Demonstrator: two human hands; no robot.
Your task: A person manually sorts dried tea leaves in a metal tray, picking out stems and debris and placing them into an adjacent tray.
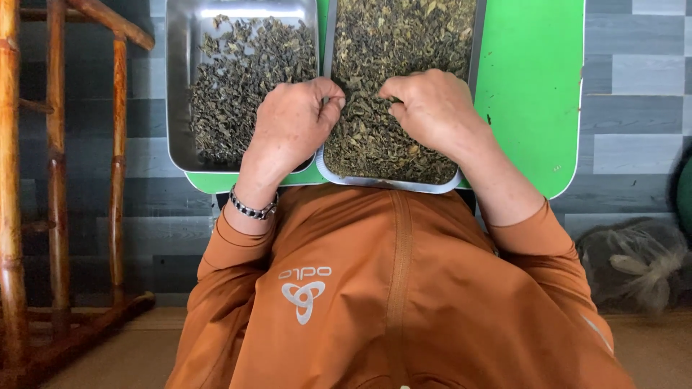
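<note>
- Down close, we see an orange jacket (375,288) and a bead bracelet (252,209).
- Next, our left hand (292,122) pinches a few dried leaves (375,86) with curled fingers, right at the gap between both trays.
- Our right hand (432,108) is curled too, fingers in the leaves, likely picking bits out.
- Both metal trays (176,86) sit side by side on a green table (533,86), long sides pointing away from us.

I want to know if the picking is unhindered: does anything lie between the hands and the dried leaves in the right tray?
Nothing visible does. The left hand and right hand both rest directly on the dried leaves in the right tray, fingertips pinched into the pile. The left tray sits beside it, touching.
</note>
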